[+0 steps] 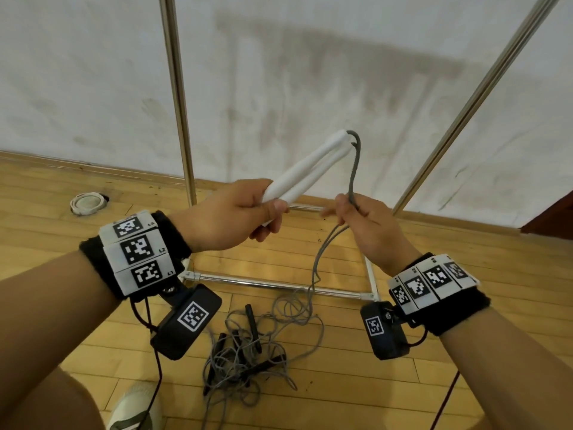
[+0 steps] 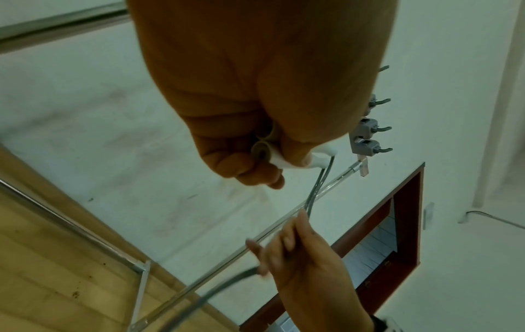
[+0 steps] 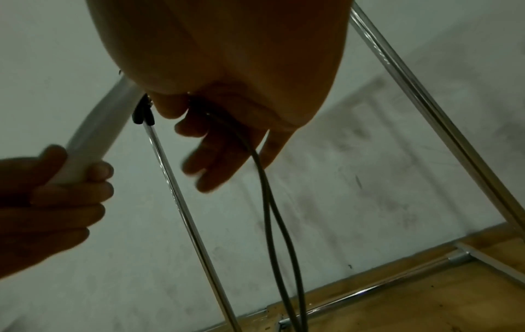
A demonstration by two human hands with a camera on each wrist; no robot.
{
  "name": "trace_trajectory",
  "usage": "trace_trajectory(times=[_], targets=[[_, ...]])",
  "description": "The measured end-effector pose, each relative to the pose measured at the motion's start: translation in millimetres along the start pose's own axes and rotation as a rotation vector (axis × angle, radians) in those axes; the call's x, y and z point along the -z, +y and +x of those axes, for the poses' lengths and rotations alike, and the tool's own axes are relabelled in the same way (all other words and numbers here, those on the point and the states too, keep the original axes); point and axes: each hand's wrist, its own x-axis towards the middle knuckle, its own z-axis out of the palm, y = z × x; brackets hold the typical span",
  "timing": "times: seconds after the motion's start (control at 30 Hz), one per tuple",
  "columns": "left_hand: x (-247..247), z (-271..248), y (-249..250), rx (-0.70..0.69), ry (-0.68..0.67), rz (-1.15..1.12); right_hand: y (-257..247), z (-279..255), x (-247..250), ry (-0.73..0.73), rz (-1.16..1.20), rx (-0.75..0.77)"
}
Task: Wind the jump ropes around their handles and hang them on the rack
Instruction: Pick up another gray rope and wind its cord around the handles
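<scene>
Wooden floor point(image 1: 403, 383) bears tangled ropes point(image 1: 248, 352), seen only overhead; left hand point(image 1: 229, 212) grips white handles point(image 1: 310, 169), right hand point(image 1: 369, 225) pinches grey cord point(image 1: 355, 169); left-wrist view alone shows rack hooks point(image 2: 372, 134).

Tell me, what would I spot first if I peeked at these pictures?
Probably the two white handles held side by side in the left hand, right in the middle. A grey rope runs from their tips down into the right hand, which pinches it. Below, on the wooden floor, sits a messy tangle of ropes with black handles.
</scene>
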Motion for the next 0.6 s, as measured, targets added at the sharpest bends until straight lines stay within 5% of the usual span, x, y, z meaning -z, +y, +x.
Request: trace_trajectory(times=[0.33,0.6], targets=[[18,7,-22,0.105,0.246,0.098,-17,-2,2,-0.100,0.333,-0.139],[-4,12,-22,0.119,0.176,0.140,-33,-7,-22,-0.137,0.511,-0.109]])
